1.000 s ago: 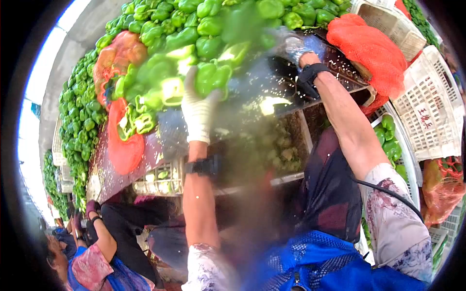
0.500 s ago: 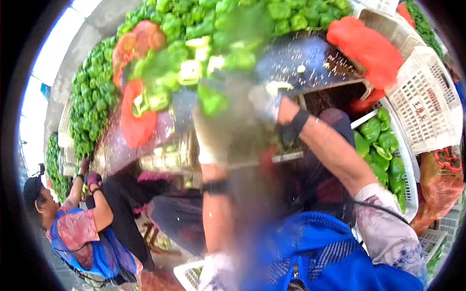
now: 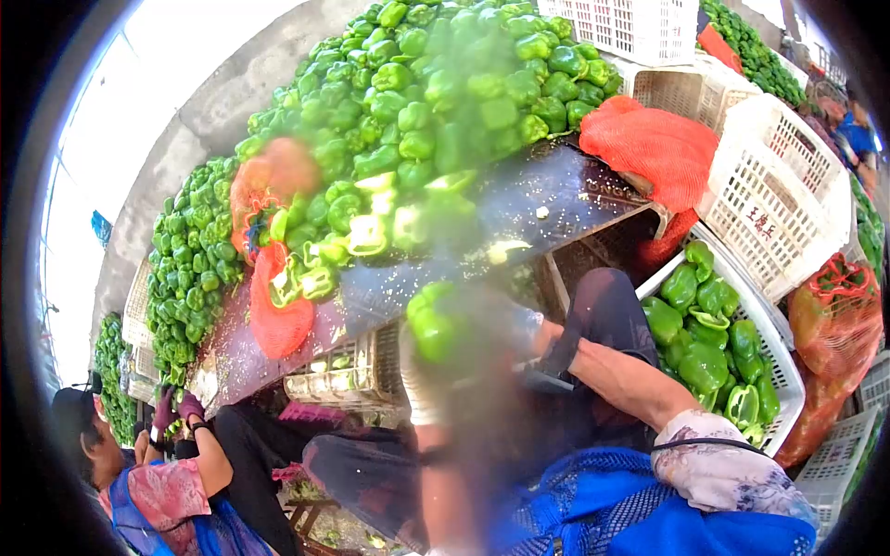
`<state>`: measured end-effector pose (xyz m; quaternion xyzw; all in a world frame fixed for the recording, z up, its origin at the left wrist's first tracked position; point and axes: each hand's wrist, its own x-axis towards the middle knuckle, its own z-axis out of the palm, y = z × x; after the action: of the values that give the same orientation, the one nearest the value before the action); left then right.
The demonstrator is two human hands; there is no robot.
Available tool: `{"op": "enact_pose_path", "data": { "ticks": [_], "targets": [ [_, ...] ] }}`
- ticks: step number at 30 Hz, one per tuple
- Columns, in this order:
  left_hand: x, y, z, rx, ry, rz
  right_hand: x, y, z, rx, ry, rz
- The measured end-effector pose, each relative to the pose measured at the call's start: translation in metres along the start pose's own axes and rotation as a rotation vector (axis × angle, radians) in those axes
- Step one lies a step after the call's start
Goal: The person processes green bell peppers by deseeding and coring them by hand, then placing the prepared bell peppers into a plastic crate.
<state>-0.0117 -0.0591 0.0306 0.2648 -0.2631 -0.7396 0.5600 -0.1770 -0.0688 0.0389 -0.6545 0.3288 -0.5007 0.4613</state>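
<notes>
A whole green pepper (image 3: 434, 322) is in my gloved left hand (image 3: 419, 372), held low in front of the bench edge. Close to its right is my gloved right hand (image 3: 521, 329), partly hidden by a blurred smear, so its fingers and anything in them cannot be made out. Beyond both hands lies the dark bench top (image 3: 575, 199), dotted with pale seeds. Cut peppers (image 3: 368, 235) lie on its left part, in front of a large heap of green peppers (image 3: 417, 111).
A white crate of peppers (image 3: 786, 394) stands at my right, with empty crates (image 3: 765, 199) behind it. Red mesh (image 3: 654, 153) lies on the bench's right end, more red mesh (image 3: 278, 315) on the left. A co-worker (image 3: 162, 491) sits at the lower left, near a crate under the bench (image 3: 375, 371).
My left hand has come down off the bench with a pepper. My right hand has moved from the bench's far right to beside the left. The view has shifted, showing more of the pepper crate.
</notes>
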Motion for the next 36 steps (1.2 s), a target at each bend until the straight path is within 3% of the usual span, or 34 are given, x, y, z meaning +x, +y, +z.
{"op": "enact_pose_path", "data": {
  "ticks": [2,5,6,7,11,14,17,19,20,23,24,26,28,31,36],
  "targets": [
    [-0.004,-0.002,0.006,-0.057,-0.022,0.017,0.006,0.021,0.001,-0.201,-0.046,-0.134],
    [0.007,-0.016,-0.007,0.504,0.013,0.390,0.015,0.038,0.006,-0.517,-0.126,-0.151],
    [0.011,-0.020,-0.014,0.643,0.010,0.407,0.012,0.035,0.005,-0.557,-0.109,-0.143],
    [0.027,-0.029,-0.038,0.508,0.070,0.351,0.008,0.035,0.006,-0.584,-0.085,-0.122],
    [0.026,-0.033,-0.018,0.460,0.133,0.494,0.011,0.018,0.022,-0.635,0.232,-0.003],
    [0.019,-0.026,0.012,0.405,0.279,0.485,0.026,0.008,0.039,-0.706,0.530,0.035],
    [0.018,-0.018,0.021,0.225,0.287,0.352,0.045,-0.003,0.027,-0.454,0.373,0.010],
    [0.016,-0.006,0.037,-0.029,0.287,0.189,0.059,-0.009,0.027,-0.666,0.448,-0.133],
    [0.019,-0.014,0.010,-0.203,0.111,0.117,0.068,-0.011,0.027,-0.770,0.484,-0.212],
    [0.037,-0.002,-0.016,-0.781,0.316,-0.294,0.103,-0.023,0.014,-0.747,0.574,-0.560],
    [0.036,-0.011,-0.024,-0.568,0.254,-0.179,0.113,-0.031,0.010,-0.764,0.570,-0.594],
    [0.032,-0.014,-0.024,-0.284,0.216,-0.048,0.131,-0.021,-0.003,-0.920,0.400,-0.377],
    [0.034,-0.015,-0.030,-0.377,0.185,-0.033,0.137,-0.002,-0.015,-1.022,0.212,-0.224],
    [0.035,-0.011,-0.038,-0.415,0.156,-0.024,0.122,-0.006,-0.012,-1.045,0.083,-0.263],
    [0.028,-0.012,-0.038,-0.401,0.148,-0.052,0.085,-0.083,-0.013,-0.897,0.012,0.031]
  ]
}}
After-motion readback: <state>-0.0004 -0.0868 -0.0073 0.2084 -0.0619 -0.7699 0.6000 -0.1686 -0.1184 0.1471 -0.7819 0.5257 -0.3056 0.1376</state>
